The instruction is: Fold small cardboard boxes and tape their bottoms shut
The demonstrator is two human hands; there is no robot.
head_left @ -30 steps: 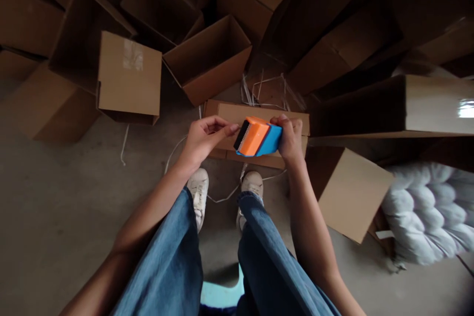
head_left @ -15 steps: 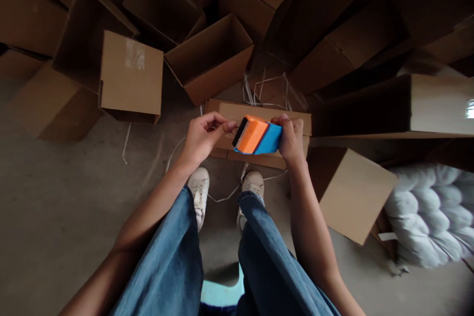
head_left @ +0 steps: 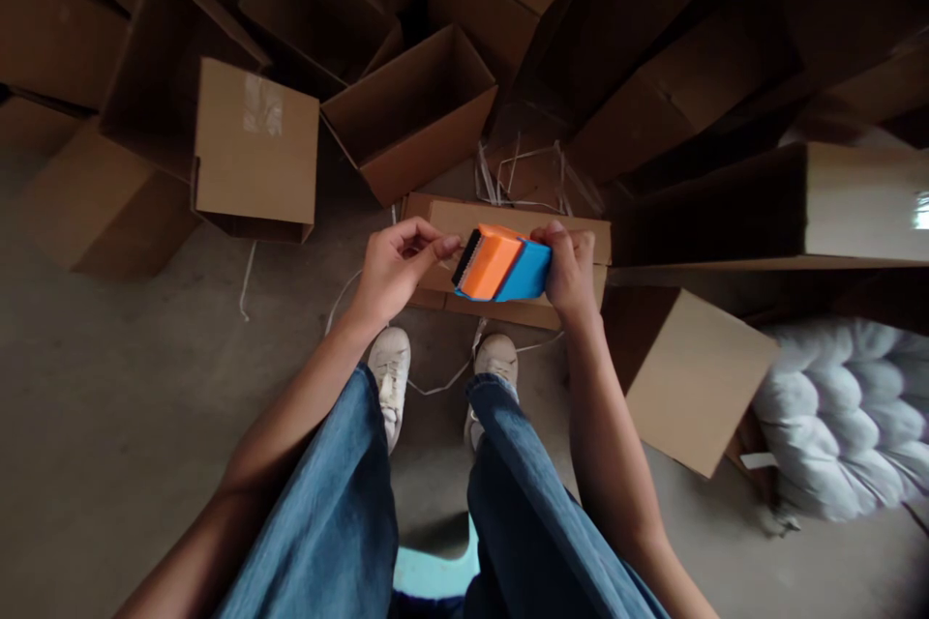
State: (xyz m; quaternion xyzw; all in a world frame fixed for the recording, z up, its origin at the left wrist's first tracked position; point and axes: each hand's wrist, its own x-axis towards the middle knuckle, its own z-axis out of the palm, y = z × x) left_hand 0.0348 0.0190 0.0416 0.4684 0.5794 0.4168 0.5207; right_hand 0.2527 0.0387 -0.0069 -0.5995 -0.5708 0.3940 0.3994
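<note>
My right hand (head_left: 570, 269) is wrapped round the blue end of an orange and blue tape dispenser (head_left: 490, 263). Its dark toothed edge faces left, towards my other hand. Thumb and forefinger of my left hand (head_left: 403, 266) are pinched together just off that edge; whatever lies between them is too small or clear to make out. Beneath both hands, flattened cardboard (head_left: 508, 216) rests on the floor in front of my shoes.
Open cardboard boxes (head_left: 428, 116) crowd the far side. Another box (head_left: 701, 382) and a grey tufted cushion (head_left: 846, 416) are at the right. White string (head_left: 442, 390) loops round my shoes (head_left: 392, 372). A light blue stool (head_left: 435, 573) shows between my legs.
Almost nothing differs. Both hands and the tape dispenser have shifted very slightly to the left.
</note>
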